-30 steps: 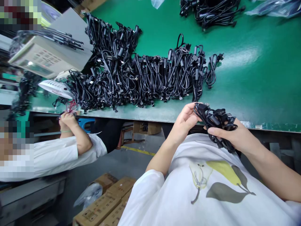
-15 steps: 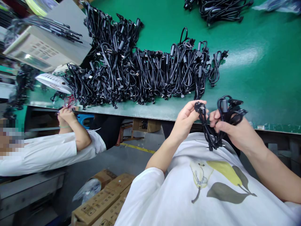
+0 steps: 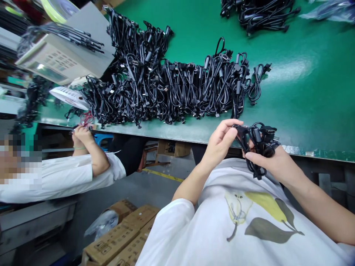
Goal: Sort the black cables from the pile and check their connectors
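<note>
I hold a coiled black cable (image 3: 257, 142) in front of my chest, just off the near edge of the green table (image 3: 305, 85). My right hand (image 3: 270, 162) is closed round the bundle of loops. My left hand (image 3: 220, 142) pinches the cable's plug end at the top left of the bundle. A long row of bundled black cables (image 3: 172, 88) lies on the table beyond my hands.
A second cable heap (image 3: 260, 13) lies at the far edge. A beige test instrument (image 3: 61, 55) and a white fan (image 3: 68, 96) stand at the left. A co-worker's hands (image 3: 81, 135) in white sleeves work at the left. Cardboard boxes (image 3: 119, 240) sit on the floor.
The cable's loops hung loose between my hands half a second ago. They are now gathered tight into my right hand, and my left hand has moved closer to it.
</note>
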`<state>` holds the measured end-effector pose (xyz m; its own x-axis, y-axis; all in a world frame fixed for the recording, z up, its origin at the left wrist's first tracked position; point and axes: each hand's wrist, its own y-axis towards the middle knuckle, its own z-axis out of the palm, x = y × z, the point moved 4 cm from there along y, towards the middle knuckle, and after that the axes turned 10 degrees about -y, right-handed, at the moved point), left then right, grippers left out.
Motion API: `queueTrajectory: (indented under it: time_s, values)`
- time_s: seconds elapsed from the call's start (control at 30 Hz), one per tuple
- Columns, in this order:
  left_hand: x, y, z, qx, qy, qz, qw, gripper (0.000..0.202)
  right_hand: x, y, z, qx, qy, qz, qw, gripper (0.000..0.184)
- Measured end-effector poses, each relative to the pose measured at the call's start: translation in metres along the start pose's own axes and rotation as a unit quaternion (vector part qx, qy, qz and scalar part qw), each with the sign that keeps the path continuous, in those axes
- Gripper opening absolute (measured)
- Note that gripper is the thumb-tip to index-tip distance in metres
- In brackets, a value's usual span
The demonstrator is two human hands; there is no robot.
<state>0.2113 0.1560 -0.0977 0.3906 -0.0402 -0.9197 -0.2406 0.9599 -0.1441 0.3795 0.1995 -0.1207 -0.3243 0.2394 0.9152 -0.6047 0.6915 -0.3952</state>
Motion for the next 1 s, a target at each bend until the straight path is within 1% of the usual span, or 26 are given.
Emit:
queueTrajectory:
  time_s: [0.03, 0.1, 0.17, 0.33, 0.43, 0.57, 0.67, 0.73, 0.83, 0.9, 1.0]
  values:
    - [0.000, 0.000, 0.001, 0.003, -0.007, -0.004, 1.000, 0.045, 0.003, -0.001, 0.000, -0.015, -0.011, -0.004, 1.000, 0.027]
    - [0.000, -0.001, 0.003, 0.028, -0.015, -0.010, 0.999, 0.052, 0.008, -0.004, 0.000, -0.048, -0.031, -0.008, 0.998, 0.025]
    - [-0.003, -0.002, 0.004, 0.040, 0.004, -0.004, 0.999, 0.056, 0.011, -0.006, 0.000, -0.066, -0.042, -0.007, 0.997, 0.025]
    - [-0.013, -0.002, -0.001, -0.002, 0.091, 0.038, 0.995, 0.042, 0.012, -0.010, -0.002, -0.083, -0.045, -0.010, 0.995, 0.023]
    - [-0.013, -0.002, -0.003, -0.005, 0.084, 0.048, 0.995, 0.035, 0.013, -0.012, -0.003, -0.093, -0.059, -0.018, 0.994, 0.022]
    - [-0.007, -0.001, -0.004, 0.012, 0.026, 0.038, 0.999, 0.030, 0.008, -0.010, -0.003, -0.081, -0.052, -0.019, 0.995, 0.023]
    - [-0.003, 0.001, -0.006, 0.019, -0.006, 0.028, 0.999, 0.025, 0.001, -0.007, -0.004, -0.039, -0.022, -0.024, 0.999, 0.024]
    - [-0.001, 0.003, -0.007, 0.018, -0.012, 0.031, 0.999, 0.022, -0.001, -0.006, -0.004, -0.010, -0.015, -0.028, 0.999, 0.025]
    - [0.001, 0.005, -0.007, 0.011, 0.000, 0.035, 0.999, 0.019, 0.004, -0.007, -0.002, 0.009, -0.039, -0.039, 0.998, 0.024]
    - [0.003, 0.005, -0.006, 0.010, -0.004, 0.022, 1.000, 0.019, 0.011, -0.010, 0.000, 0.003, -0.074, -0.043, 0.996, 0.022]
    - [0.007, 0.002, -0.005, 0.014, -0.039, -0.016, 0.999, 0.027, 0.019, -0.014, 0.001, -0.033, -0.136, -0.041, 0.989, 0.017]
